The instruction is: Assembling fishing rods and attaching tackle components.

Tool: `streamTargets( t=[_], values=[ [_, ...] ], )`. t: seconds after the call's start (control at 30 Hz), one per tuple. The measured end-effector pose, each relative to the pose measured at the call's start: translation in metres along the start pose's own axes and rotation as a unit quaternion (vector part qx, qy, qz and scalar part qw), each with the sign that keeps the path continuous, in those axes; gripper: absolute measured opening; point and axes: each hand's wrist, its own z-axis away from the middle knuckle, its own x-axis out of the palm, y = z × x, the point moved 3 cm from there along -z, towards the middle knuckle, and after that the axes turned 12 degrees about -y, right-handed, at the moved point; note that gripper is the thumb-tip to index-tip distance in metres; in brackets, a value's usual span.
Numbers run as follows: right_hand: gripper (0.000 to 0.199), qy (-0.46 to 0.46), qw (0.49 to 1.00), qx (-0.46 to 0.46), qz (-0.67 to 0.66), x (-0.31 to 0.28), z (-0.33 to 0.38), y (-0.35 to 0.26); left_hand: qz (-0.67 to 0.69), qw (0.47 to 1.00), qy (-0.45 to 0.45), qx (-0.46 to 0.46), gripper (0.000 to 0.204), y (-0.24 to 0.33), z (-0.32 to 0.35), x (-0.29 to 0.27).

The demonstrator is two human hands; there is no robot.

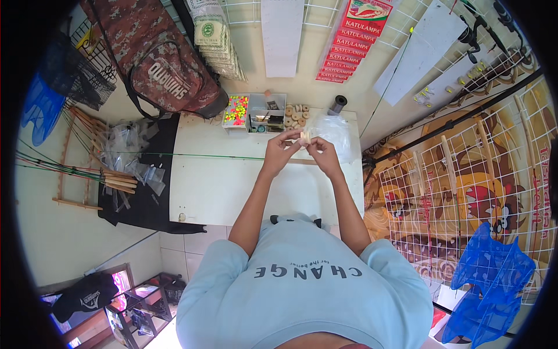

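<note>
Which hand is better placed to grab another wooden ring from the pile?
Right, probably. The right hand sits slightly closer to the wooden rings; both hands pinch a small pale piece, with the left hand farther left.

Red packet strip [349, 41] hangs beside green packets [215, 41].
</note>
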Motion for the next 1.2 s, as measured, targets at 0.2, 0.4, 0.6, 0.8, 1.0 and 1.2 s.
streamTargets(
  t=[0.2,0.4,0.6,0.8,1.0,1.2],
  values=[
    [0.013,0.04,0.992,-0.035,0.116,-0.024,-0.005,-0.019,-0.228,0.962,-0.15,-0.026,0.035,0.018,0.004,-0.003],
    [0.011,-0.033,0.984,-0.051,0.166,-0.011,0.002,-0.057,-0.342,0.939,0.008,0.034,0.035,0.014,0.001,-0.012],
    [0.017,-0.051,0.993,-0.011,0.108,0.002,0.002,-0.038,0.026,0.999,0.044,0.002,0.034,0.0,-0.001,-0.006],
    [0.016,0.021,0.989,-0.009,0.148,-0.013,-0.006,-0.023,-0.139,0.981,-0.122,-0.063,0.029,0.006,0.003,-0.014],
    [0.013,-0.037,0.979,0.011,0.202,-0.001,0.002,-0.037,-0.312,0.947,-0.055,-0.04,0.035,0.003,0.004,-0.022],
    [0.013,-0.082,0.994,-0.013,0.065,0.011,0.004,-0.022,-0.068,0.994,0.088,-0.016,0.033,-0.008,0.004,-0.012]
  ],
)
